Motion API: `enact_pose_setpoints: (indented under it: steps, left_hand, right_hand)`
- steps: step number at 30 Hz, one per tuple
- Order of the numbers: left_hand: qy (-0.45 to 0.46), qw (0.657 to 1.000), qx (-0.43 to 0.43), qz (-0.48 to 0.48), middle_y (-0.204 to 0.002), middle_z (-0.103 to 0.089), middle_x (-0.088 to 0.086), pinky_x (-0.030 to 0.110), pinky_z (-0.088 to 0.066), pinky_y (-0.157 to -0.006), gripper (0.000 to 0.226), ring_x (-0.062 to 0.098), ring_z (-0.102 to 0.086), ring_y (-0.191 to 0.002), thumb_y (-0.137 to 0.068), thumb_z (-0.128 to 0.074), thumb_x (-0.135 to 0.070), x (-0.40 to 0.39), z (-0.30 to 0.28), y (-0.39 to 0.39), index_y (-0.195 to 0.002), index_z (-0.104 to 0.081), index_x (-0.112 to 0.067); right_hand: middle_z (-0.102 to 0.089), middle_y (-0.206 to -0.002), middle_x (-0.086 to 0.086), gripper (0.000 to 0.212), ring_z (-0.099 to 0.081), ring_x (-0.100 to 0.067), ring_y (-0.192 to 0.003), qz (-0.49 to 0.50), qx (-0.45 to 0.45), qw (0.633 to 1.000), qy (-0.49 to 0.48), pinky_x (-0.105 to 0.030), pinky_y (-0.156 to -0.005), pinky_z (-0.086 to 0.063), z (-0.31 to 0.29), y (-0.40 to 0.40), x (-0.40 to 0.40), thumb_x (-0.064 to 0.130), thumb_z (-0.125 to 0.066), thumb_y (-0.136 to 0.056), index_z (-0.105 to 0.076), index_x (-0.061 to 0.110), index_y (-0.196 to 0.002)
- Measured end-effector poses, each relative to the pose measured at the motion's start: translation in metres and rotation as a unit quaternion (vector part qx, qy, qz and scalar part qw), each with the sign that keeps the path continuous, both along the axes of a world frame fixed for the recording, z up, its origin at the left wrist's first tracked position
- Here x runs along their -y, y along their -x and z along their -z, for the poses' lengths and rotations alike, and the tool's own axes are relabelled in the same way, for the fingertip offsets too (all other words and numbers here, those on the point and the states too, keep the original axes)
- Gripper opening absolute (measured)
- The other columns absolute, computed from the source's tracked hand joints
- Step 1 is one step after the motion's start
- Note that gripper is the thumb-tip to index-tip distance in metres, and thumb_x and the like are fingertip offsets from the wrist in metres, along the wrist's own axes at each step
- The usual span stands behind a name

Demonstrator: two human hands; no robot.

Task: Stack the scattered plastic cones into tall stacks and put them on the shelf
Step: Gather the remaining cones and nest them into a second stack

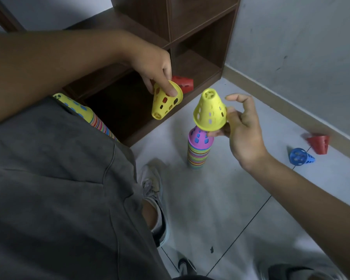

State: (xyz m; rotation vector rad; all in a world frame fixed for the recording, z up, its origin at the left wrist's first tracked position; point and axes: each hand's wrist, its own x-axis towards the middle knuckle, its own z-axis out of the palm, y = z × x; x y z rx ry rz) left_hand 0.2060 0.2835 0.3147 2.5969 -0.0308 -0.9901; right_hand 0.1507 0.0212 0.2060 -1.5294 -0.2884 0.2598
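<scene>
The right hand (245, 132) pinches an upright yellow cone (210, 111) by its rim directly above the floor stack (199, 150), axes nearly aligned, while the left hand (154, 67) grips a second, tilted yellow cone (165, 102) farther off by the shelf (198, 35).

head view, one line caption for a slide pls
Right hand lowers a yellow cone onto the floor stack; left hand holds another yellow cone.
</scene>
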Motion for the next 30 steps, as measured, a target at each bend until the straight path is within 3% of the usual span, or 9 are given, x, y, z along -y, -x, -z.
enact_pose_setpoints:
  steps: [2,5,11,15,20,25,28,30]
  left_hand:
    - [0.002,1.000,0.004,0.004,-0.126,-0.065,0.006,0.027,-0.061,-0.082,0.039,0.018,-0.069,-0.108,-0.072,-0.071,-0.053,0.004,-0.001,-0.002,-0.088,-0.080,-0.018]
    - [0.003,1.000,0.008,0.013,-0.125,-0.066,0.007,0.022,-0.061,-0.078,0.039,0.020,-0.067,-0.112,-0.069,-0.070,-0.055,0.008,-0.002,-0.003,-0.086,-0.080,-0.021]
    - [0.043,0.998,0.048,0.003,-0.124,-0.067,0.005,0.029,-0.061,-0.085,0.029,0.016,-0.070,-0.108,-0.071,-0.073,-0.053,0.009,-0.009,-0.001,-0.079,-0.082,-0.027]
    - [0.101,0.993,0.051,-0.025,-0.124,-0.068,0.009,0.041,-0.058,-0.094,0.037,0.017,-0.071,-0.108,-0.069,-0.075,-0.050,0.016,-0.007,0.005,-0.086,-0.082,-0.018]
    - [0.126,0.992,0.015,-0.027,-0.124,-0.069,0.008,0.039,-0.058,-0.095,0.033,0.017,-0.071,-0.107,-0.076,-0.072,-0.042,0.029,-0.008,0.008,-0.093,-0.080,-0.015]
    - [0.174,0.984,-0.019,-0.039,-0.126,-0.069,0.009,0.046,-0.053,-0.102,0.036,0.020,-0.070,-0.112,-0.082,-0.070,-0.036,0.041,-0.003,0.009,-0.100,-0.079,-0.006]
    - [0.179,0.983,-0.034,-0.036,-0.125,-0.070,0.007,0.047,-0.052,-0.103,0.036,0.020,-0.069,-0.114,-0.086,-0.068,-0.036,0.048,0.000,0.009,-0.105,-0.078,-0.006]
    - [0.184,0.982,-0.037,-0.039,-0.123,-0.071,0.006,0.046,-0.052,-0.104,0.041,0.019,-0.069,-0.115,-0.087,-0.067,-0.038,0.053,0.000,0.009,-0.111,-0.075,-0.005]
  right_hand:
    - [-0.066,-0.070,-0.004,0.021,-0.068,-0.031,-0.056,-0.011,-0.020,0.999,0.023,-0.049,-0.070,-0.059,0.005,-0.001,0.001,0.007,-0.033,-0.108,-0.041,0.025,-0.113]
    - [-0.065,-0.084,-0.016,0.018,-0.071,-0.037,-0.060,-0.003,-0.038,0.996,0.086,-0.056,-0.075,-0.059,0.013,-0.002,0.004,0.012,-0.037,-0.107,-0.040,0.029,-0.113]
    - [-0.067,-0.089,-0.023,0.017,-0.072,-0.030,-0.058,0.015,-0.041,0.986,0.162,-0.045,-0.068,-0.062,0.027,-0.002,0.007,0.015,-0.048,-0.104,-0.040,0.020,-0.118]
    - [-0.071,-0.091,-0.017,0.015,-0.074,-0.027,-0.061,0.008,-0.092,0.983,0.160,-0.037,-0.069,-0.062,0.034,-0.002,0.008,0.014,-0.051,-0.103,-0.046,0.016,-0.117]
    - [-0.072,-0.097,-0.016,0.016,-0.075,-0.031,-0.070,0.027,-0.184,0.971,0.147,-0.047,-0.081,-0.061,0.040,-0.008,0.010,0.013,-0.055,-0.100,-0.051,0.009,-0.115]
    - [-0.061,-0.096,0.013,0.012,-0.065,-0.014,-0.088,0.104,-0.043,0.968,0.224,-0.047,-0.090,-0.054,0.043,-0.013,0.009,0.027,-0.058,-0.098,-0.057,0.018,-0.106]
    - [-0.060,-0.099,0.014,0.013,-0.059,0.002,-0.086,0.112,0.044,0.980,0.159,-0.030,-0.080,-0.054,0.027,-0.014,0.007,0.025,-0.059,-0.099,-0.057,0.018,-0.109]
    - [-0.062,-0.107,0.007,0.022,-0.060,0.002,-0.091,0.098,0.111,0.981,0.125,-0.018,-0.072,-0.049,0.014,-0.010,0.004,0.020,-0.063,-0.096,-0.054,0.017,-0.115]
